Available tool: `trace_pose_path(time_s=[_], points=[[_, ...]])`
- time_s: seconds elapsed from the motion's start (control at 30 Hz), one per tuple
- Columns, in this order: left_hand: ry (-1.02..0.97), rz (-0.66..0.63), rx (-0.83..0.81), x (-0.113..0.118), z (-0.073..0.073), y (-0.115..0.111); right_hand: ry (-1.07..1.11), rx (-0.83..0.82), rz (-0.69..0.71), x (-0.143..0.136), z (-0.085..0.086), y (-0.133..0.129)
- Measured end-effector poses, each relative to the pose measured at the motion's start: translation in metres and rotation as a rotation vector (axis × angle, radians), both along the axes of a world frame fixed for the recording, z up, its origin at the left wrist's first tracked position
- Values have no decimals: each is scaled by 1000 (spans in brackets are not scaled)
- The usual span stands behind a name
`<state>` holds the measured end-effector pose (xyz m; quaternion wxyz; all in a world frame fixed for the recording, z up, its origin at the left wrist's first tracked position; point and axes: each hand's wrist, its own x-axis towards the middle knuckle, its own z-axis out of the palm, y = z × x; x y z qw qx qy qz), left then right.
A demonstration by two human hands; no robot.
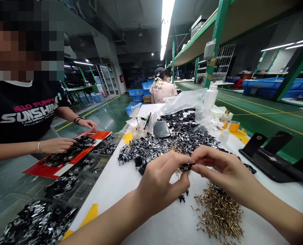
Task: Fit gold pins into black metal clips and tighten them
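My left hand (166, 180) pinches a small black part (186, 167) between thumb and fingers, above the white tabletop (164, 228). The thumb and fingertips of my right hand (217, 166) close on the part's right end. Below my right hand lies a pile of small brass-coloured pieces (217, 214). Behind both hands spreads a large heap of black and silver parts (146, 149), with a dark rectangular case (162, 129) resting on it. A few black bits lie just under my left hand.
At left, another person handles black parts on a red sheet (51, 172), beside clear trays of parts. A black metal fixture (274, 160), orange tape roll (231, 126) and white bottle (211, 98) stand at right. A seated person (162, 89) is farther back.
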<state>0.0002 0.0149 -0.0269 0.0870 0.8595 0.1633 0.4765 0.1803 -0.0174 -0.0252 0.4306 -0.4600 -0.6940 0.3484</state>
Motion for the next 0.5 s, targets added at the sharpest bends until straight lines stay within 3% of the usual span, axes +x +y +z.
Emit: trace_pose_path(time_s=[0.5], points=[[-58,-29,-33,2,-1,-2,31,20,8,-1,0,-2]])
